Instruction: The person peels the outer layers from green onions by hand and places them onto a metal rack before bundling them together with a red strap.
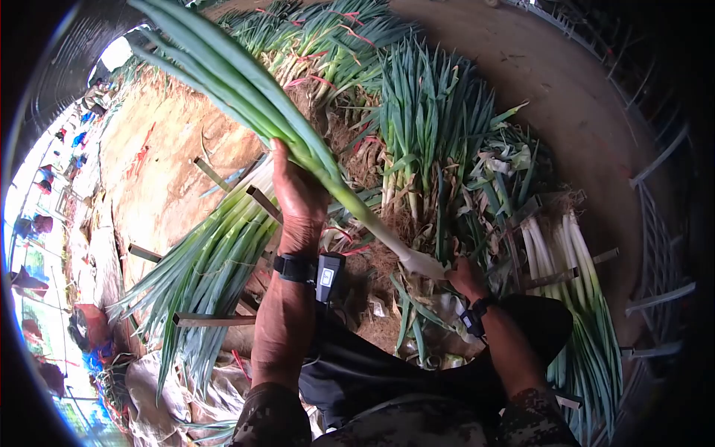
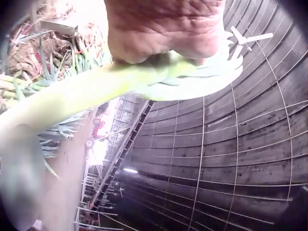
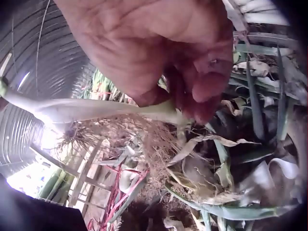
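My left hand (image 1: 299, 190) grips a long green onion (image 1: 356, 208) where its green leaves fan out from the stalk. The leaves point up and left, and the pale stalk slants down to the right. At its lower end my right hand (image 1: 468, 279) pinches a whitish strip of outer skin (image 3: 103, 109) between thumb and fingers. In the right wrist view this strip stretches from the stalk to my fingertips, with thin roots (image 3: 72, 137) hanging below it. The left wrist view shows the stalk passing under my left palm; most of those fingers are hidden.
Green onions (image 1: 216, 246) lie across a metal-barred rack at left, white stalks upward. More whole onions (image 1: 424, 119) stand in front, with peeled waste (image 1: 506, 164) beside them. At right, white-stalked onions (image 1: 570, 253) rest on another rack. Tied bundles (image 1: 328, 37) lie farther back.
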Motion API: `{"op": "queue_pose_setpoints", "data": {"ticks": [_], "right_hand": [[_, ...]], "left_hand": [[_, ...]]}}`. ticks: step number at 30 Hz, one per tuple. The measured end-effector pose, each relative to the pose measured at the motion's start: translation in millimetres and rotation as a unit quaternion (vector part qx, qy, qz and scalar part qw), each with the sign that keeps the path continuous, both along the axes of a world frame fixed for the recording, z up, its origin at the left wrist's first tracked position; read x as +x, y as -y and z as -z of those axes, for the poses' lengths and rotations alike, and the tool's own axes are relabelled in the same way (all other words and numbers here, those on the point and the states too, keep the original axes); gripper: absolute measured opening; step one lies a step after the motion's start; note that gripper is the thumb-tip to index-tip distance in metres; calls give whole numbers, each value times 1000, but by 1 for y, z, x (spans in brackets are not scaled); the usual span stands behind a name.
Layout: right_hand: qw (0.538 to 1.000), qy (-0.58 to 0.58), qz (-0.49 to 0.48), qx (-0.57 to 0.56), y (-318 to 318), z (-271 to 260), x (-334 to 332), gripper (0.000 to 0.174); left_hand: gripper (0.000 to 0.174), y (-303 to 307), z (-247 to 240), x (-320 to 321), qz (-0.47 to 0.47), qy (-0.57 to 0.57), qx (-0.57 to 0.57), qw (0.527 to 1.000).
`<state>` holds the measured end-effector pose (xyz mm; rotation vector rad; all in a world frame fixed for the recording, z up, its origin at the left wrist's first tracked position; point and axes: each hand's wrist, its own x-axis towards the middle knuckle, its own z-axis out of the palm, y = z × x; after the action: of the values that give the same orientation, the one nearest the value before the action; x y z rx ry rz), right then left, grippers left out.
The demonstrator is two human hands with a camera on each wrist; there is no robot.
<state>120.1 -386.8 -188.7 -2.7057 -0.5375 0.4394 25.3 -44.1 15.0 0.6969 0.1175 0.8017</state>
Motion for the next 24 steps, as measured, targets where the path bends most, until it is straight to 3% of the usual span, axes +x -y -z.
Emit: {"op": "queue_pose_setpoints", "data": {"ticks": [3, 6, 9, 12, 15, 24], "right_hand": [[999, 24, -26, 38, 8, 6, 2, 37], [936, 12, -63, 347, -19, -3, 6, 49], [907, -234, -95, 338, -49, -105, -19, 54], [884, -277, -173, 334, -54, -90, -22, 43], [907, -267, -109, 307, -47, -90, -27, 33], [929, -22, -196, 315, -44, -65, -15, 21]], "left_hand": [[51, -5, 2, -1, -13, 17, -2, 1000], [56, -16, 8, -1, -55, -14, -3, 998], [52, -25, 11, -1, -52, -10, -6, 999], [50, -32, 12, -4, -39, 3, -19, 999], [49, -42, 14, -6, -52, 10, -45, 998], [47, -63, 46, -10, -124, -61, -95, 986]]}}
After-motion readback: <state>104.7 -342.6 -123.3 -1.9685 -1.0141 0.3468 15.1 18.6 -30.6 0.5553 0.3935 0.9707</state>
